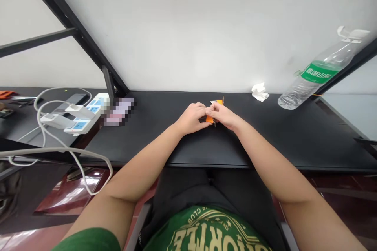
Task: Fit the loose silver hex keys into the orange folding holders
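Observation:
An orange holder with thin dark and silver metal rods, like a hex key set (209, 119), is between my hands above the middle of the black table. My left hand (193, 118) has its fingers bent round the left side of it, thumb at the near end. My right hand (225, 115) grips it from the right, thumb and fingers pressed together near its middle. Rod ends stick out at the far side and at the near side. The fingers hide much of the holder.
On the black table (132, 147), a crumpled tissue (260, 92) and a large bottle with a green label (319, 71) stand at the right. A blurred flat object (120, 111) lies left, beside a white power strip (88, 114) with chargers and a looping white cable (60, 138).

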The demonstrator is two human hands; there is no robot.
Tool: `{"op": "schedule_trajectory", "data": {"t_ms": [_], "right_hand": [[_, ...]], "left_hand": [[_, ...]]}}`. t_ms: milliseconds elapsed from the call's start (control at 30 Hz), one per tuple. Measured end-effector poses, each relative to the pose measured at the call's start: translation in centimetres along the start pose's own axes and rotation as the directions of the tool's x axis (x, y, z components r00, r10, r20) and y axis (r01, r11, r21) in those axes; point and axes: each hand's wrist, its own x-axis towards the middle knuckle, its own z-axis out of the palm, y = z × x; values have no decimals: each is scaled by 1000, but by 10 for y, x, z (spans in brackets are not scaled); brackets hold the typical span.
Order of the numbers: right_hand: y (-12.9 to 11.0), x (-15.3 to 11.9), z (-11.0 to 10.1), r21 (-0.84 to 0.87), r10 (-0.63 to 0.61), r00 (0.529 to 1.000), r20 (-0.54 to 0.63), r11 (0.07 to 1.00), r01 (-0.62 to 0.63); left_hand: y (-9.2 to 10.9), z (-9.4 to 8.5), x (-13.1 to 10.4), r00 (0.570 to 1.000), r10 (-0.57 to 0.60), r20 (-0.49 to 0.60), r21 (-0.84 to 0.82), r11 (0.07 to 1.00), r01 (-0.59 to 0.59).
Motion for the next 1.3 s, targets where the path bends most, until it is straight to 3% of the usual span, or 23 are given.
{"op": "schedule_trajectory", "data": {"t_ms": [200,367,467,533,600,667,767,933,1033,1133,1300], "right_hand": [[-1,0,-6,308,-86,990,115,950,47],[4,4,-4,289,-81,993,80,956,55],[2,5,-7,99,-92,996,-13,991,93],[1,6,-14,-214,-141,981,-130,971,111],[1,7,-23,-568,-227,954,-198,819,77],[4,8,-31,-784,-273,945,-180,620,30],[6,9,-34,-894,-209,967,-144,447,-37],[0,7,-27,-930,-41,987,-158,343,-135],[-4,4,-21,-930,-6,983,-181,325,-170],[-6,1,-16,-930,-64,988,-141,351,-110],[-7,-2,-8,-844,-189,982,-24,531,81]], "left_hand": [[-2,-5,0,990,-15,-142,-94,996,2],[1,-5,0,995,-20,-99,-87,996,12],[-3,-3,0,997,-48,-52,-52,998,45],[-10,-4,-1,996,-89,-11,-15,996,89],[-17,-6,-4,989,-140,38,19,990,139],[-24,-9,-7,976,-210,65,33,978,208],[-31,-12,-10,947,-315,65,28,949,314],[-33,-10,-10,937,-343,64,36,939,341],[-32,-8,-8,944,-322,77,86,945,316],[-33,-7,-9,955,-284,89,112,955,273],[-34,-3,-10,974,-191,118,97,979,180]]}}
